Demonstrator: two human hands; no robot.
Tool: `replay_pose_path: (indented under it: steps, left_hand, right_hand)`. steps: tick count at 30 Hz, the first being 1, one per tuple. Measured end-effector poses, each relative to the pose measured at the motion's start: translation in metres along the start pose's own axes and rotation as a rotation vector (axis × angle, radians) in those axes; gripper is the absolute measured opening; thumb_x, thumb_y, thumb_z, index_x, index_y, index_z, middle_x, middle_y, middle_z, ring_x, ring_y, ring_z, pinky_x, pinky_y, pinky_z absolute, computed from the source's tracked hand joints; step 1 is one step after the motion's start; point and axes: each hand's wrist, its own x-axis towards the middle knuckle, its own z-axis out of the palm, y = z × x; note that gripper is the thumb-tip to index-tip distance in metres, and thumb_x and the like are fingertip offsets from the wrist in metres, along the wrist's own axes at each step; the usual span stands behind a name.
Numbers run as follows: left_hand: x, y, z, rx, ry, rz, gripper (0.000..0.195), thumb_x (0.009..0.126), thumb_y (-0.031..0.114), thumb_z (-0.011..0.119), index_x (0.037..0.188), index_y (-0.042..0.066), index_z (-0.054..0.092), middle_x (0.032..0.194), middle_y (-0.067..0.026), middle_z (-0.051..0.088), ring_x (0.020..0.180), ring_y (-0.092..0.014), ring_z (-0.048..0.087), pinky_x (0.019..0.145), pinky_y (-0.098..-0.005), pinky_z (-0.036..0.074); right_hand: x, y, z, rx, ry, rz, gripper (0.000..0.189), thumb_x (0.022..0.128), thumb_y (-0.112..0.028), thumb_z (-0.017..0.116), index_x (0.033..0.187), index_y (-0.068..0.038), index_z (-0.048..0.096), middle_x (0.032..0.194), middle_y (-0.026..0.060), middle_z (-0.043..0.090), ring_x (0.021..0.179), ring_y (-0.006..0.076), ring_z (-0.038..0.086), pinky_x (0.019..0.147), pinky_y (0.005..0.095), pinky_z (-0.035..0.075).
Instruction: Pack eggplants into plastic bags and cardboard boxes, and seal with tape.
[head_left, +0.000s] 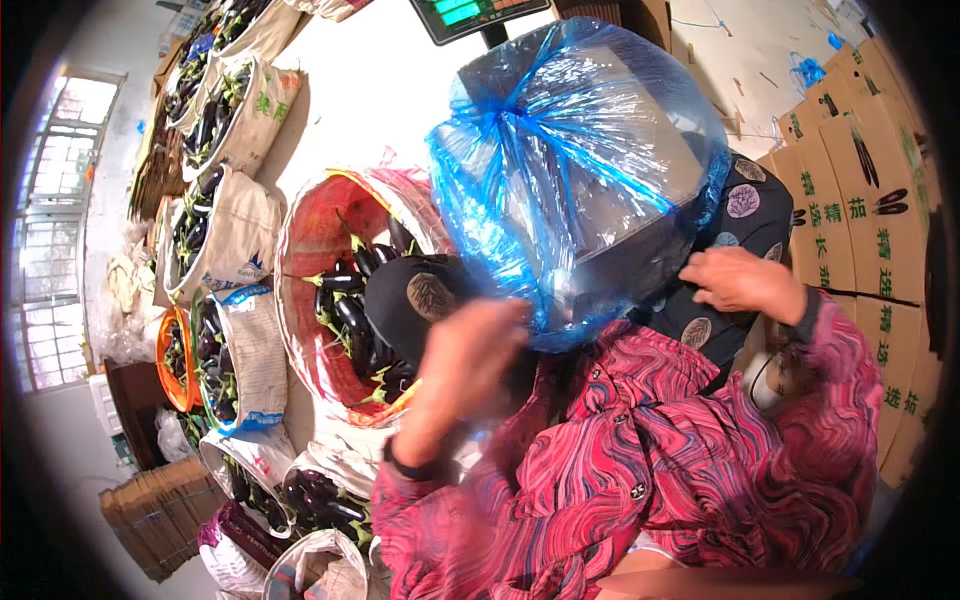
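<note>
A translucent blue plastic bag (577, 180), gathered into a knot on top, covers a box-like dark and grey thing in front of me. My left hand (476, 349) is blurred at the bag's lower left edge; whether it grips the film cannot be told. On the other side, my right hand (739, 281) has curled fingers close to the bag's lower right, over dark patterned trousers (739, 240); its fingertips are partly hidden. To the left of the bag, a large red-lined woven basket (300, 337) holds several eggplants (352, 315).
Open sacks (251, 232) of eggplants line the left side, along with an orange-rimmed container (163, 360). A lit digital scale display (457, 9) stands beyond the bag. Printed cardboard boxes (862, 210) are stacked at right, and flattened cardboard (157, 514) lies at lower left.
</note>
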Motion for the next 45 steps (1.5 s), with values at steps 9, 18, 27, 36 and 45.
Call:
replay_pose_path:
  steps: [9,18,27,36,45]
  left_hand:
    - [0.066,-0.048,-0.102,-0.272,0.218,-0.194,0.037,0.093,0.021,0.059,0.122,-0.001,0.058,0.108,-0.0089,0.066,0.092,-0.013,0.062,0.071,-0.0259,0.048]
    - [0.118,-0.219,-0.049,-0.153,-0.073,-0.253,0.048,0.091,0.039,0.062,0.12,0.0,0.06,0.098,-0.0183,0.067,0.089,-0.026,0.064,0.08,-0.0378,0.05]
    - [0.091,-0.281,0.016,-0.423,-0.257,-0.224,0.028,0.089,0.008,0.058,0.114,-0.004,0.062,0.089,-0.0052,0.07,0.083,-0.014,0.062,0.073,-0.0318,0.05]
    - [0.074,-0.198,-0.051,-0.209,0.101,-0.294,0.022,0.09,0.011,0.061,0.107,-0.001,0.065,0.084,-0.0093,0.069,0.072,-0.015,0.066,0.065,-0.0283,0.052]
    - [0.074,-0.143,-0.064,-0.369,-0.112,-0.138,0.039,0.081,0.01,0.075,0.118,0.005,0.062,0.091,-0.0012,0.058,0.084,-0.009,0.055,0.071,-0.0246,0.047]
  right_hand:
    - [0.05,0.033,-0.115,0.282,0.495,0.269,0.032,0.088,-0.027,0.061,0.105,0.001,0.065,0.098,0.0173,0.067,0.093,0.0265,0.063,0.081,0.0349,0.049]
    - [0.166,0.112,-0.074,0.072,0.022,0.601,0.07,0.076,-0.044,0.063,0.118,0.011,0.055,0.114,0.0338,0.06,0.107,0.0398,0.061,0.09,0.0432,0.048]
    - [0.141,0.084,-0.039,-0.02,-0.149,0.54,0.06,0.078,-0.047,0.061,0.088,0.011,0.064,0.092,0.0351,0.063,0.086,0.0467,0.064,0.071,0.0488,0.052]
    - [0.075,0.024,-0.095,-0.485,0.118,0.446,0.035,0.082,-0.032,0.068,0.089,0.001,0.064,0.085,0.0229,0.062,0.079,0.0423,0.06,0.069,0.0492,0.045]
    - [0.093,-0.134,-0.062,0.009,0.245,-0.233,0.034,0.08,-0.025,0.069,0.102,-0.003,0.056,0.095,0.014,0.061,0.082,0.0312,0.062,0.066,0.0409,0.05]
